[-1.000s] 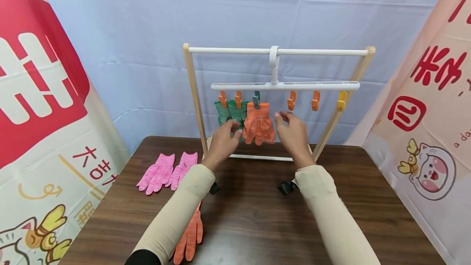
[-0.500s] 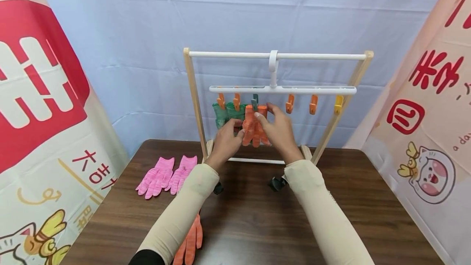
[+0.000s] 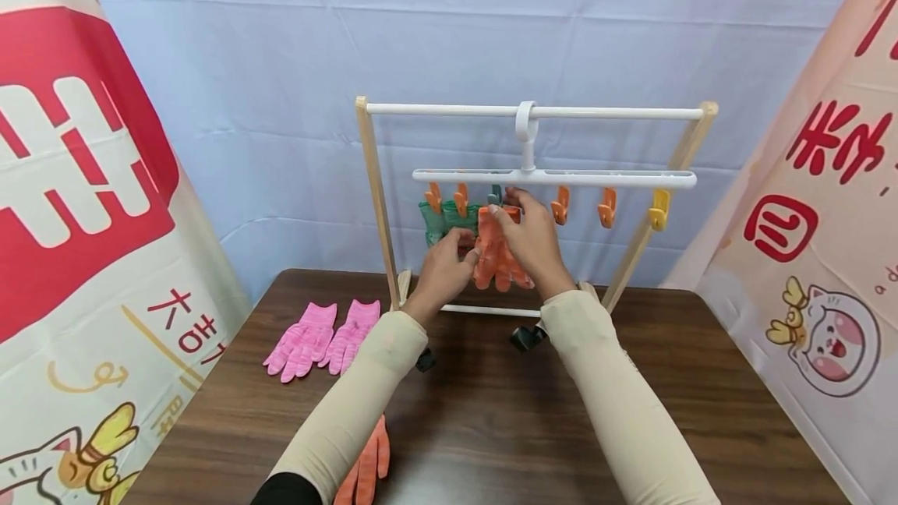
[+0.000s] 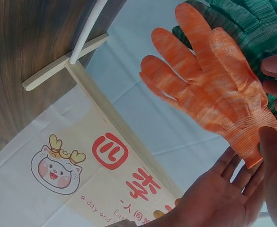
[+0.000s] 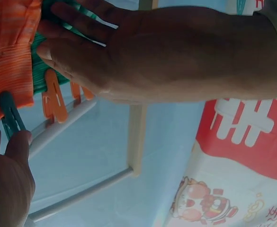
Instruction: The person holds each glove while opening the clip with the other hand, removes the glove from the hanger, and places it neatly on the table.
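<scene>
An orange knitted glove (image 3: 491,256) hangs cuff-up from the white hanger. My right hand (image 3: 535,244) is at its cuff, the fingers behind and the thumb in front. In the right wrist view that thumb meets the upper end of the dark teal clip (image 5: 9,113), which bites on the cuff. My left hand (image 3: 443,270) hovers with loosely bent fingers at the glove's left edge. In the left wrist view its fingers (image 4: 276,87) lie over a green glove (image 4: 252,35). The green pair hangs from orange clips (image 3: 461,199), partly hidden behind my left hand and the orange glove.
The white hanger (image 3: 596,178) hooks over the rod of a wooden-legged rack (image 3: 379,201). Spare orange clips (image 3: 607,207) and a yellow clip (image 3: 659,210) hang at right. Pink gloves (image 3: 305,341) and an orange glove (image 3: 368,462) lie on the brown table (image 3: 477,427).
My right hand has moved left and up from beside the hanging orange glove to its cuff and clip. The cuff has bunched and tilted. My left hand has stayed near the glove's left edge.
</scene>
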`<state>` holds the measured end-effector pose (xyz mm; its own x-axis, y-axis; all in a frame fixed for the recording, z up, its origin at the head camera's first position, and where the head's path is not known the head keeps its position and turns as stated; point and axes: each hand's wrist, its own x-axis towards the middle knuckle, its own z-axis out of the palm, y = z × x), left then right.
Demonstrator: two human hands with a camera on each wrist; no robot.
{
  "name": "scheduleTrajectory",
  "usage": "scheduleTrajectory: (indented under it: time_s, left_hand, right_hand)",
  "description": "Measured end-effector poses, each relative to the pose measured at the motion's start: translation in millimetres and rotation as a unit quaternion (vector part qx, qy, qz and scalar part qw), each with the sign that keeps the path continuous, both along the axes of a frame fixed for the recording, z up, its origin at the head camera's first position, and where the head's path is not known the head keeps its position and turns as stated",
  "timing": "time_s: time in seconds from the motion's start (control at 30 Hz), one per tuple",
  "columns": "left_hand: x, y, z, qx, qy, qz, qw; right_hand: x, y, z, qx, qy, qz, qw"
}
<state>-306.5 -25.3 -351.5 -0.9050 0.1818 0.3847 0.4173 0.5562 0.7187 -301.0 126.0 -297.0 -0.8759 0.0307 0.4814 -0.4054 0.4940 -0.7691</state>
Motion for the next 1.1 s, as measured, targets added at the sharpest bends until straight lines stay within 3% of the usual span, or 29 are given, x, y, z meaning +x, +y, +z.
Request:
scheduleTrajectory:
  time_s: [0.2,0.37,0.47,0.7,0.93,1.1]
  left_hand:
    - [-1.1,3.8,3.2,-0.001,-0.011,0.006,0.9999]
    - [-2.6,4.4,5.2,0.004,0.008,0.011,0.9999]
    - [-2.5,3.6,5.2,0.021,0.016,0.023,0.9994]
    - [-4.1,2.4,4.3,0.077,-0.014,0.035,0.9963]
    - [-2.3,4.6,6.4,0.095,-0.014,0.036,0.9947]
    - [-2.6,5.4,8.1,0.101,-0.010,0.033,0.9943]
  right_hand:
    - [-0.9,-1.9,0.9,-0.009,0.005,0.000,1.000]
    - [-1.6,-4.2,0.1,-0.012,0.014,0.005,1.000]
    - [-2.3,-6.3,0.0,-0.014,0.019,0.008,1.000]
    - [-2.1,-10.7,0.6,-0.008,0.015,0.012,1.000]
    - [0.9,-11.1,2.1,-0.011,0.005,0.021,1.000]
    - [1.1,-10.7,3.4,-0.007,0.026,0.000,1.000]
